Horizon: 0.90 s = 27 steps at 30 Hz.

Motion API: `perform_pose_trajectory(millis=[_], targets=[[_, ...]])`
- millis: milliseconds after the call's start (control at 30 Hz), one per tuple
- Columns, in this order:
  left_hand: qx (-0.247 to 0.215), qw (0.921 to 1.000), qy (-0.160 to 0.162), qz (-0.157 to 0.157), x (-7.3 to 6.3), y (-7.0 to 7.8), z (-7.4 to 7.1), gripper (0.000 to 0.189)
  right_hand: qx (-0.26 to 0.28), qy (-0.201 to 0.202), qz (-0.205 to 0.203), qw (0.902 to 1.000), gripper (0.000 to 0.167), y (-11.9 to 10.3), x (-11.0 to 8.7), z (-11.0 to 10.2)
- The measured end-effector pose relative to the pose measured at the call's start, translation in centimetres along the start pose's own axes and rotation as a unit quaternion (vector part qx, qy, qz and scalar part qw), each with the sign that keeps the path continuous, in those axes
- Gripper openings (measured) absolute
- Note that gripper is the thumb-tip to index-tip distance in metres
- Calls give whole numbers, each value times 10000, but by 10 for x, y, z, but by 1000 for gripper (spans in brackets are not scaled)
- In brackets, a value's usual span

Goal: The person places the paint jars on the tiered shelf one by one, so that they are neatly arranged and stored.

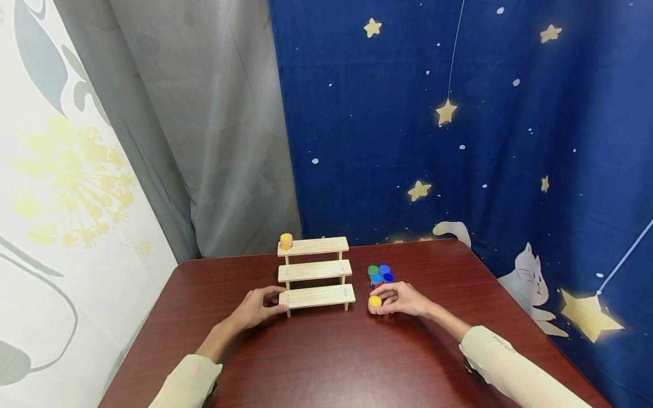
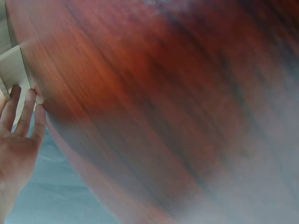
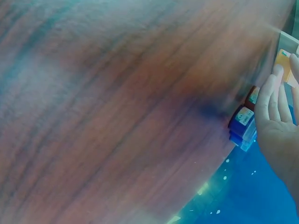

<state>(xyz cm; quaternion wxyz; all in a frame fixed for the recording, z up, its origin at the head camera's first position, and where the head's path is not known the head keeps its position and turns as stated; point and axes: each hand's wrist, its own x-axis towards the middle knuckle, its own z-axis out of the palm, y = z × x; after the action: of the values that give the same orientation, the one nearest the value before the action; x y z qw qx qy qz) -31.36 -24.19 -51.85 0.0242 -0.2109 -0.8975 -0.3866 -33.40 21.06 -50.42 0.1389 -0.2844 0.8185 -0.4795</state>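
A small wooden three-step display shelf (image 1: 317, 296) stands on the table. My left hand (image 1: 259, 309) grips the left end of its bottom step, thumb in front and fingers behind; in the left wrist view the fingers (image 2: 28, 109) lie against the pale wood. My right hand (image 1: 404, 299) pinches a small yellow-lidded paint jar (image 1: 374, 302) between thumb and fingers, right of the bottom step. Whether that jar touches the table I cannot tell. Another yellow paint jar (image 1: 286, 241) sits at the left end of the top step.
Just behind my right hand stands a cluster of several paint jars with green (image 1: 373, 271) and blue (image 1: 385, 270) lids. The dark red-brown table (image 1: 316, 362) reaches back to a grey curtain (image 1: 234, 170) and a blue starry curtain (image 1: 367, 141).
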Motion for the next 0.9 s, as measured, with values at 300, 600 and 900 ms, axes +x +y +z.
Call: perform_pose_trajectory(millis=[300,600,900], targets=[[44,10000,32,-5,-1,-4,1,48,-61,-95,-261,9996,43,-17,15,-8],[82,9999,75,39,-1,-5,0,47,-582,45,-179,9981,42,-40,37,-11],[16,10000,50,82,1,-4,0,47,-619,-27,-448,9971,43,-55,57,-7]])
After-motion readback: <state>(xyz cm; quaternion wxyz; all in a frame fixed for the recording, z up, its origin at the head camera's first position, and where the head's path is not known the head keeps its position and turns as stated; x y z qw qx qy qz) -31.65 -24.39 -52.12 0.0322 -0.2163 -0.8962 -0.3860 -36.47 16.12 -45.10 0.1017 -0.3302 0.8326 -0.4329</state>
